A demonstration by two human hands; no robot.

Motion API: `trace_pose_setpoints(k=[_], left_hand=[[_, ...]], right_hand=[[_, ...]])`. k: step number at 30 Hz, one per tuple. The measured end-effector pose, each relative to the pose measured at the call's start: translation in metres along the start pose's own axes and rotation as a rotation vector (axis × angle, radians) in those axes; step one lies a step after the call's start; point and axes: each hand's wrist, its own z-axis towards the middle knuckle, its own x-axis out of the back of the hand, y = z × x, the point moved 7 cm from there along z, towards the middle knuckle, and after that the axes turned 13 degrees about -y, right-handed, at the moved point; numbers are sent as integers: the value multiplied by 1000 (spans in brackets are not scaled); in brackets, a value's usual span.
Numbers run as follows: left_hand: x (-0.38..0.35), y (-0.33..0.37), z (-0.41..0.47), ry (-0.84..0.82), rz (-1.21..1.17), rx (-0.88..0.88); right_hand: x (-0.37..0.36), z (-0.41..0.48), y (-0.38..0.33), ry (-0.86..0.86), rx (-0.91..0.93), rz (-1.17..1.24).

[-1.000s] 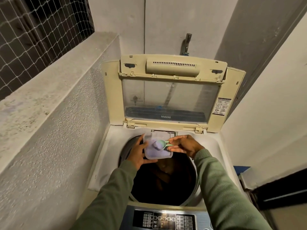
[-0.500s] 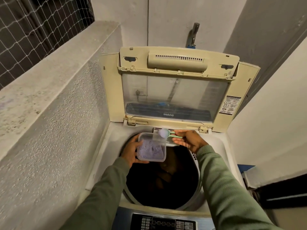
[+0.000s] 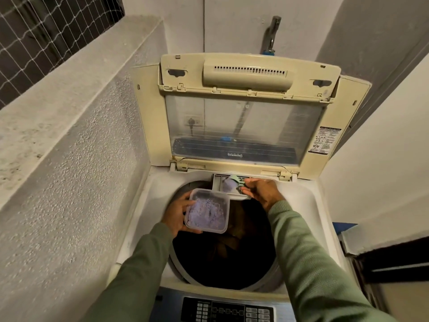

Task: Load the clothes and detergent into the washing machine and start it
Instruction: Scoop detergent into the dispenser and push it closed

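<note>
Seen from above, the control panel (image 3: 226, 310) of a top-loading washing machine (image 3: 311, 219) sits nearest the camera, its buttons dark. Two green-sleeved arms reach over it above the open drum (image 3: 222, 259), where dark clothes (image 3: 232, 240) lie low inside, too dim to make out singly. The left hand (image 3: 177, 214) holds a clear, lidless plastic container (image 3: 207, 211) of pale lilac detergent powder above the drum's left rear edge, its grip closed on the container's near-left side. Just beyond, the right hand (image 3: 261, 190) pinches the handle of a green scoop (image 3: 233, 182) heaped with powder, the scoop tipped over the detergent drawer (image 3: 218, 181) at the back rim. Behind stands the raised cream lid (image 3: 246, 112) with its clear window, and farther still a tap (image 3: 271, 34) on the wall.
</note>
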Motion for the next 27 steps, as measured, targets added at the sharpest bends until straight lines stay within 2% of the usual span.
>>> trace_pose_setpoints(k=[3, 13, 17, 19, 23, 27], left_hand=[[0, 0, 1, -14, 3, 6], [-1, -1, 1, -7, 18, 4], [-4, 1, -1, -11, 24, 1], [-4, 2, -2, -5, 29, -2], [-6, 6, -6, 15, 26, -19], [-18, 10, -10, 6, 26, -48]], right_hand=[[-3, 1, -1, -5, 45, -29], [-2, 1, -9, 9, 189, -394], [-2, -3, -11, 15, 215, -424], [-3, -7, -14, 6, 220, -351], [-12, -23, -30, -110, 204, -189], [-40, -38, -40, -308, 151, -291]])
